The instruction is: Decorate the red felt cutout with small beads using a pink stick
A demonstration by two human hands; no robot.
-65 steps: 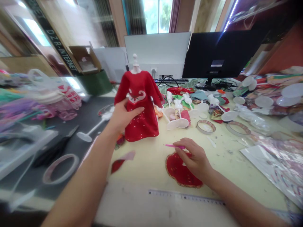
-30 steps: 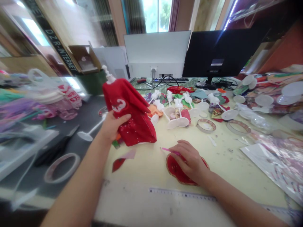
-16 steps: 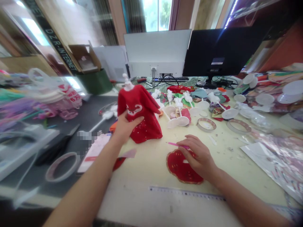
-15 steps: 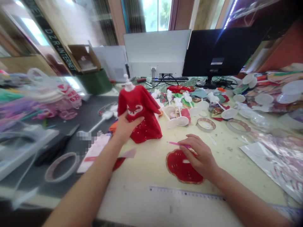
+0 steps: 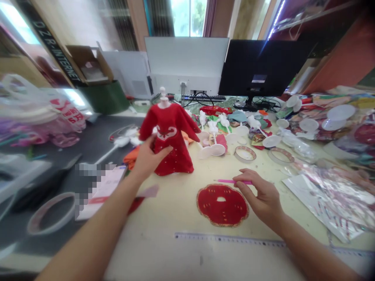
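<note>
A small red dress (image 5: 178, 150) with a white curled motif on its chest stands upright on a white miniature mannequin, whose knob (image 5: 163, 92) shows at the neck. My left hand (image 5: 148, 156) grips the dress at its left side, thumb across the front; the fingers behind are hidden. Between the thumb and fingers of my right hand (image 5: 260, 193) is a slim pink pen (image 5: 228, 181), pointing left above the table. Just left of and below that hand, a red scalloped cloth piece (image 5: 222, 210) with gold trim and a small central hole lies flat.
A clear ruler (image 5: 219, 238) lies nearest me. Tape rolls (image 5: 245, 153) sit right of centre, with another tape roll (image 5: 52, 214) at left. White stands (image 5: 216, 149) and coloured cloth crowd the back, before two monitors (image 5: 187, 58). A plastic packet (image 5: 325, 207) lies at right.
The view has swung to the right. My right hand has drawn off the red cloth piece to its right, uncovering it. The dress has turned more to the front, still in my left hand.
</note>
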